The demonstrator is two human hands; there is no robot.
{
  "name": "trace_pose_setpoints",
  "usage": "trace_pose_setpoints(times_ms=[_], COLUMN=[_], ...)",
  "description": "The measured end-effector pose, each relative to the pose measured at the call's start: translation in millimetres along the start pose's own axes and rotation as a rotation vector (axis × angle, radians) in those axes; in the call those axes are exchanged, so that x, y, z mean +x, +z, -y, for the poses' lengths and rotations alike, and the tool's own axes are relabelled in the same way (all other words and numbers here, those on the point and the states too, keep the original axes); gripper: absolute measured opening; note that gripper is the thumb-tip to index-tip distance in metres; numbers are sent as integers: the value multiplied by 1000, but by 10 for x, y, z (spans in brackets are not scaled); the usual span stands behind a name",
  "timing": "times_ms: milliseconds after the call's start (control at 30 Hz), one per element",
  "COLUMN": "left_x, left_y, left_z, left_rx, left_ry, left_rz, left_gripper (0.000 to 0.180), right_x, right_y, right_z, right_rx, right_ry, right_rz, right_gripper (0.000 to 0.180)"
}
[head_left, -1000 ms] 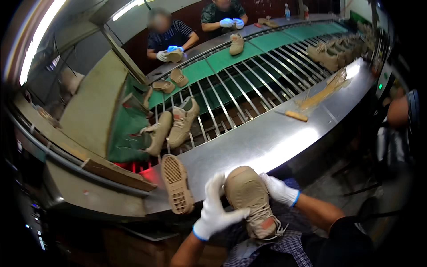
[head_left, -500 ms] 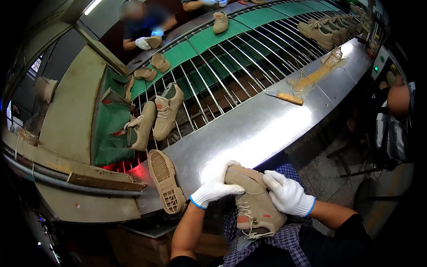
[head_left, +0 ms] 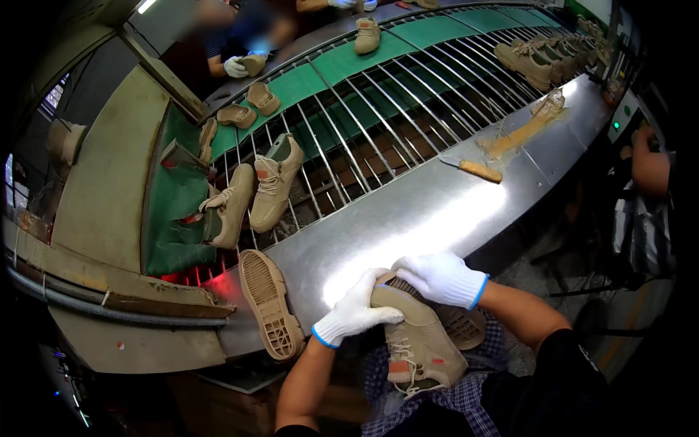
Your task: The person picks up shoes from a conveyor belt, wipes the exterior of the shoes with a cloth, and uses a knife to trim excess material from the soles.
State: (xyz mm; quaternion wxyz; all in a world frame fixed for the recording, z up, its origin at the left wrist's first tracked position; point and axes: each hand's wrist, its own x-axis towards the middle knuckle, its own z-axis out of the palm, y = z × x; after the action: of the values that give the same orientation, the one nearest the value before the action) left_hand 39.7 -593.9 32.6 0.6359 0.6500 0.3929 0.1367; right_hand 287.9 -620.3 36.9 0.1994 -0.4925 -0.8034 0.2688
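Observation:
A beige lace-up shoe (head_left: 419, 331) lies toe-up over my lap at the bench's near edge. My left hand (head_left: 358, 309), in a white knit glove, is closed round its toe, with the thumb across the upper. A loose rubber sole (head_left: 464, 329) stands beside the shoe's right side, its heel end tilted away from the upper. My right hand (head_left: 445, 280), gloved too, grips the toe end of this sole against the shoe's toe; its fingertips are partly hidden. Another tan sole (head_left: 271, 302) lies tread-up on the metal bench, left of my left hand.
Two shoes (head_left: 277, 182) sit on the conveyor's metal rods (head_left: 349, 146) beside a green-curtained machine opening (head_left: 178, 211). A wooden-handled knife (head_left: 477, 170) lies near tan glue residue (head_left: 526, 135) on the bench (head_left: 378, 240). More shoes (head_left: 535, 62) stand far right. Across the conveyor, gloved co-workers handle shoe parts.
My right hand has moved up and left from the shoe's side to its toe. The sole's heel end has swung away from the upper. My left hand keeps its hold.

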Motion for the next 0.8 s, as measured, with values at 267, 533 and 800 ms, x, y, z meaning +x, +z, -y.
trace_pose_setpoints(times_ms=[267,533,800], left_x=[-109,186,193], left_y=[54,309,274], left_z=[-72,-520,-391], left_rx=[398,799,785], left_ry=[318,409,477], left_rz=[-169,-257,-434], left_gripper=[70,24,28], right_x=[-694,-1051,-670], right_y=[-220,473,406], right_z=[394,344,-264], right_rx=[208,144,65], right_ry=[159,8,-246], right_rz=[-128,-400,-385], right_gripper=[56,84,59])
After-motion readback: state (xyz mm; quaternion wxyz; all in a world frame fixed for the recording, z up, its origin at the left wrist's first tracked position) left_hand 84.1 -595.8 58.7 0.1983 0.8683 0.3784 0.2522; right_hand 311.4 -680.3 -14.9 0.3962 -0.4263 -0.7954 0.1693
